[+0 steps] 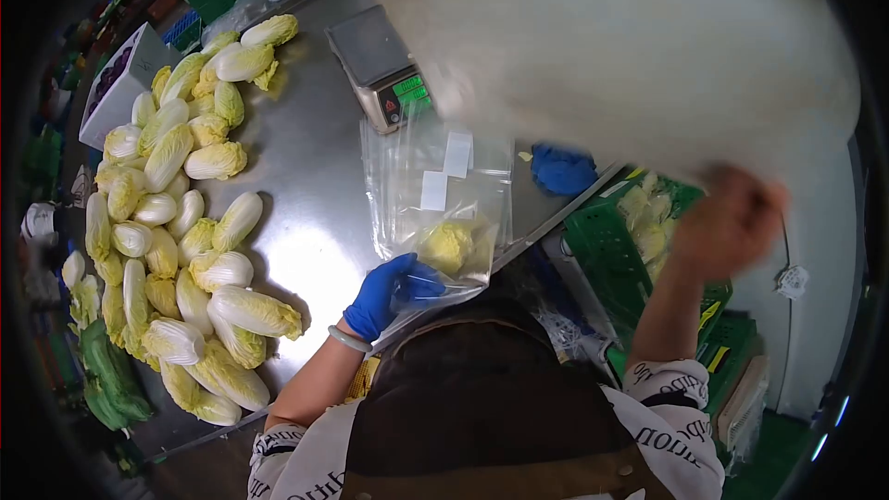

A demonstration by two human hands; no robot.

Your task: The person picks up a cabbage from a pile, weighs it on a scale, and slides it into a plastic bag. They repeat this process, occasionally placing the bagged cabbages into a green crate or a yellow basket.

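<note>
So the left hand (pixel 375 298), in a blue glove, is sitting at the near edge of a clear plastic bag (pixel 474 280), thumb standing apart and fingers showing through the film. I can't tell whether it's pinching the plastic or just supporting it. A yellow napa cabbage (pixel 447 245) is lying inside that bag, just beyond the fingertips. A pale bangle (pixel 349 339) is circling that wrist.

The bare right hand (pixel 732 227) is hanging out to the right, and it's blurring so badly that I can't tell if it's gripping anything. Its fingers are overlapping the lower edge of a huge whitish thing (pixel 630 46), also smeary, that's filling the upper right; no clue what it is.

Around the bagged cabbage, more clear bags (pixel 394 162) are lying flat, with two white labels (pixel 433 191) showing on them. Just past those, a weighing scale (pixel 364 51) is glowing green on its readout. A crumpled blue thing (pixel 561 171) is resting right of the bags.

Further out, a big heap of napa cabbages (pixel 171 156) is covering the left side of the steel table (pixel 306 120). A white box (pixel 143 69) with dark purple stuff is sitting behind them. Off to the right, a green crate (pixel 593 231) is holding some wrapped pale-yellow produce (pixel 645 213).
</note>
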